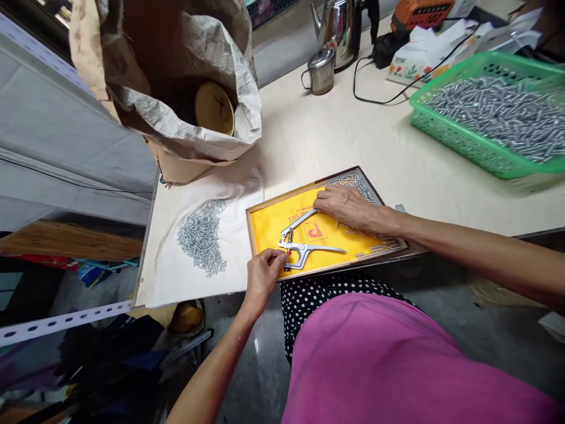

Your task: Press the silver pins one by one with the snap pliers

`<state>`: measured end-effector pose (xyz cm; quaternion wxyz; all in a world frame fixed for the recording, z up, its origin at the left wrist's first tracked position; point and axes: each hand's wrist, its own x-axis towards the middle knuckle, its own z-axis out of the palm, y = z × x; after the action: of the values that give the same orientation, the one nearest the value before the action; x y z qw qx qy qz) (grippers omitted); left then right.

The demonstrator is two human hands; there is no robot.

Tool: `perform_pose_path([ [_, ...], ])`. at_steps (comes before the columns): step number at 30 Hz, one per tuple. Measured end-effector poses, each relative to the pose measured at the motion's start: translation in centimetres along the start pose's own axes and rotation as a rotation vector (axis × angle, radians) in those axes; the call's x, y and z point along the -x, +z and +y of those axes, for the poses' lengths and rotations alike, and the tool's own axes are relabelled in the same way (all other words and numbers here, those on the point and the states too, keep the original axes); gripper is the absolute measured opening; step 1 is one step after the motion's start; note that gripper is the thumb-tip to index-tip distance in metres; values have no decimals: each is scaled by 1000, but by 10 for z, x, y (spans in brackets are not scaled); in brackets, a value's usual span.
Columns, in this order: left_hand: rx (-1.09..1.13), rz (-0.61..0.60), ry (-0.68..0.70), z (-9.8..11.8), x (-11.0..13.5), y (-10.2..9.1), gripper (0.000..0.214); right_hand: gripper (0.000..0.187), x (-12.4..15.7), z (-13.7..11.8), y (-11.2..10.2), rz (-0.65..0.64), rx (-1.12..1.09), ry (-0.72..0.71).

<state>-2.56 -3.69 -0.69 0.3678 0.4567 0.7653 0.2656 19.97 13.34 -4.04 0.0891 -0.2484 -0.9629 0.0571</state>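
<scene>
Silver hand press pliers (304, 248) with a spring and a small red part at the jaw lie in a shallow wooden-framed tray (282, 204) with a yellow bottom. My left hand (263, 272) is at the jaw end, thumb and forefinger pinched together by the red part. Whatever is between those fingertips is too small to make out. My right hand (342, 206) is closed at the end of the upper handle, its fingers partly hidden. Under and beyond it, small metal pins (359, 184) lie along the tray's right side.
Left of the tray, a heap of metal pins (202, 238) lies on white cloth. Behind it stands an open paper sack (185, 156) with a yellowish round object inside. A green basket (463, 141) of pins, a metal cup (321, 73), a kettle (344, 29) and a black cable (375, 101) are farther back.
</scene>
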Motion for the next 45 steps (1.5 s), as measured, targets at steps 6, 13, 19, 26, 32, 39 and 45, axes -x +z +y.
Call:
perform_pose_path([
  [6,-119,-34,44,3,-3,0,17,19,2,1,6,4,36,19],
  [13,-271,-68,-1,4,-10,0,19,14,0,0,12,20,66,28],
  [19,-254,-160,-68,3,-13,-3,26,16,-3,-4,13,0,102,22],
  [26,-241,-217,-122,-4,-10,-5,34,19,-4,-12,10,-44,88,67],
  [32,-223,-262,-111,-13,-15,-3,39,31,9,-18,14,-52,-71,64],
  [39,-198,-228,-129,-14,-14,-2,36,97,37,-26,12,-35,-98,-18],
  [45,-185,-222,-122,-19,-14,0,37,95,35,-34,1,-54,-56,-16],
])
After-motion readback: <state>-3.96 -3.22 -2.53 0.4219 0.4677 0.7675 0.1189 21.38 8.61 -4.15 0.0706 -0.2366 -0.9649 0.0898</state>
